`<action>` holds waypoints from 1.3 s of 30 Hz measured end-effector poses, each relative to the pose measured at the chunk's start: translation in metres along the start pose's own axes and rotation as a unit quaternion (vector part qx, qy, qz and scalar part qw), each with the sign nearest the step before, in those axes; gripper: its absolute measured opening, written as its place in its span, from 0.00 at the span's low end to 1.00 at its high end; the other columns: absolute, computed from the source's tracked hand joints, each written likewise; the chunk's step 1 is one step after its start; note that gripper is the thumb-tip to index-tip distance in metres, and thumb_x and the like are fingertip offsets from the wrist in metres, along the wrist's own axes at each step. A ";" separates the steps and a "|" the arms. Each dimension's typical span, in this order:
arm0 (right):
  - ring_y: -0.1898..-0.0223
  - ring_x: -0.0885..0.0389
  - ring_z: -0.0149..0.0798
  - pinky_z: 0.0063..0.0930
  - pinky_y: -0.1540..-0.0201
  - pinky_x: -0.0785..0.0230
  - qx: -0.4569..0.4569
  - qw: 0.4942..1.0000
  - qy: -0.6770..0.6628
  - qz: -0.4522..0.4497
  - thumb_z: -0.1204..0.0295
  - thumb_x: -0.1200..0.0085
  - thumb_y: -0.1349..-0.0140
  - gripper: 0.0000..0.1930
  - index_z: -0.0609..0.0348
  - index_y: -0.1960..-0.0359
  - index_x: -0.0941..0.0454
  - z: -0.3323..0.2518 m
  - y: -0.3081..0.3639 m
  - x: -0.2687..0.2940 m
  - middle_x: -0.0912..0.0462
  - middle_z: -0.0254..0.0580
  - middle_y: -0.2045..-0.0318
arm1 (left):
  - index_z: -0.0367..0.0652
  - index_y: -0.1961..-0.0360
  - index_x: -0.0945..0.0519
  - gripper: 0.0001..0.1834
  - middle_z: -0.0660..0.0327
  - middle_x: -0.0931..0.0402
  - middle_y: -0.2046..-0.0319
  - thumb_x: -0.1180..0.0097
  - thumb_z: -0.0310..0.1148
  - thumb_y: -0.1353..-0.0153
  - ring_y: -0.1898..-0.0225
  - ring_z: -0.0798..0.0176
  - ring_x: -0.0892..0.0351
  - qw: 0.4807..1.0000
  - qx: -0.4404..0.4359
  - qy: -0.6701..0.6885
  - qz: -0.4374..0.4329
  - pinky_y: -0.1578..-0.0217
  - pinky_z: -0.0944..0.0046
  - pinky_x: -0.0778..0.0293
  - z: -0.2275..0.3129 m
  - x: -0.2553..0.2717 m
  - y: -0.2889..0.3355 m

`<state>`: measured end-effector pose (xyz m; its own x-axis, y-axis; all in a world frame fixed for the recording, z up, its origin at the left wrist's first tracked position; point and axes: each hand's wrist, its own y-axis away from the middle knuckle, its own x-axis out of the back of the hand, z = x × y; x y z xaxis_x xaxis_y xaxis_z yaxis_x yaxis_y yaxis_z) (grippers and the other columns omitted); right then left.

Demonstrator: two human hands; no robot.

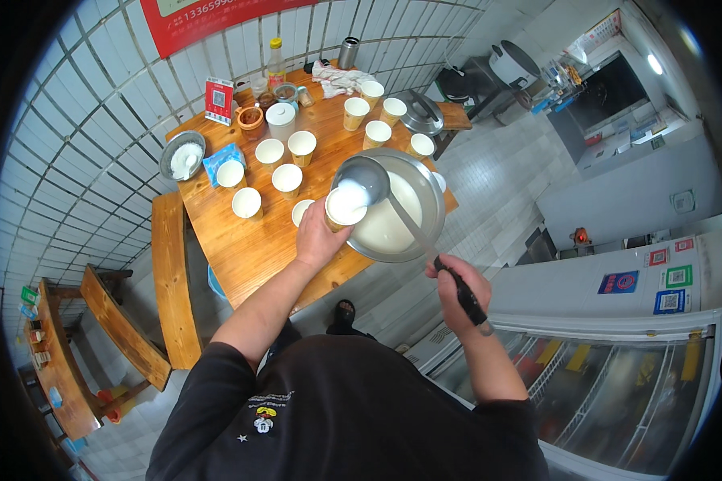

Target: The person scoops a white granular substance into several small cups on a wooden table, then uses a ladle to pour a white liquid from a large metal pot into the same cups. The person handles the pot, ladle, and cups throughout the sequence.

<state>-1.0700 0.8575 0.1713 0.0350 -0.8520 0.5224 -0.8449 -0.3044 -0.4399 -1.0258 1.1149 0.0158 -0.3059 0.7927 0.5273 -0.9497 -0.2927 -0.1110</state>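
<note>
My left hand (319,240) is wrapped round a paper cup (346,210) and keeps it at the left rim of a big metal bowl. My right hand (462,290) grips the black handle of a ladle (409,220). The ladle's bowl is tipped against the cup's mouth, with white liquid at its lip and in the cup. More white liquid fills the lower part of the metal bowl (437,228). Several paper cups stand to the left and behind, among them one cup (247,204) near the table's left side and another (378,135) behind the bowl.
On the wooden table (249,252) are a white lidded canister (281,120), a brown jar (250,122), a bottle (276,64), a cloth (345,80) and a bowl of white powder (186,156). A wooden bench (176,280) runs along the left. A glass-topped freezer (602,385) stands at right.
</note>
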 end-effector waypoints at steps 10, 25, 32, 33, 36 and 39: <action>0.69 0.12 0.46 0.34 0.68 0.20 0.229 0.961 0.149 -0.044 0.84 0.37 0.52 0.18 0.60 0.57 0.18 0.004 0.002 0.001 0.12 0.47 0.67 | 0.41 0.41 0.27 0.36 0.48 0.24 0.47 0.25 0.40 0.49 0.42 0.43 0.26 0.999 -0.012 0.014 0.028 0.41 0.48 0.29 -0.005 -0.002 0.004; 0.60 0.15 0.37 0.33 0.51 0.20 -0.240 0.952 -0.135 0.136 0.75 0.52 0.27 0.16 0.69 0.41 0.27 0.079 0.013 0.000 0.15 0.53 0.57 | 0.39 0.42 0.26 0.36 0.47 0.24 0.46 0.25 0.34 0.52 0.42 0.42 0.26 0.993 0.057 -0.015 0.104 0.41 0.50 0.28 -0.093 0.066 0.089; 0.62 0.15 0.35 0.29 0.55 0.21 -0.300 0.942 -0.106 0.108 0.72 0.52 0.25 0.16 0.68 0.40 0.27 0.097 0.015 -0.022 0.15 0.50 0.58 | 0.41 0.40 0.26 0.37 0.49 0.24 0.46 0.26 0.33 0.53 0.41 0.43 0.27 0.985 0.093 -0.048 0.136 0.40 0.49 0.29 -0.165 0.061 0.103; 0.63 0.15 0.35 0.28 0.56 0.21 -0.307 0.941 -0.100 0.102 0.70 0.51 0.24 0.17 0.67 0.40 0.28 0.100 0.016 -0.024 0.15 0.50 0.58 | 0.41 0.40 0.26 0.37 0.49 0.24 0.46 0.26 0.33 0.53 0.41 0.43 0.27 0.985 0.098 -0.045 0.138 0.40 0.49 0.29 -0.173 0.057 0.101; 0.63 0.14 0.35 0.28 0.57 0.20 -0.318 0.939 -0.094 0.092 0.68 0.51 0.24 0.18 0.66 0.39 0.28 0.105 0.020 -0.029 0.15 0.50 0.58 | 0.41 0.40 0.26 0.37 0.49 0.24 0.46 0.26 0.33 0.53 0.42 0.42 0.27 0.983 0.107 -0.025 0.144 0.40 0.49 0.29 -0.190 0.045 0.096; 0.62 0.15 0.34 0.27 0.57 0.22 -0.328 0.935 -0.097 0.096 0.71 0.51 0.25 0.16 0.67 0.41 0.27 0.106 0.022 -0.032 0.15 0.47 0.59 | 0.40 0.40 0.27 0.37 0.49 0.24 0.47 0.25 0.33 0.52 0.43 0.43 0.26 0.984 0.105 -0.007 0.147 0.41 0.50 0.28 -0.199 0.037 0.089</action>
<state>-1.0327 0.8330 0.0674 -0.1080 -0.9445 0.3104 -0.9888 0.1343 0.0645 -1.1349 1.2244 -0.1424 -0.5630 0.6502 0.5103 -0.7854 -0.6131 -0.0853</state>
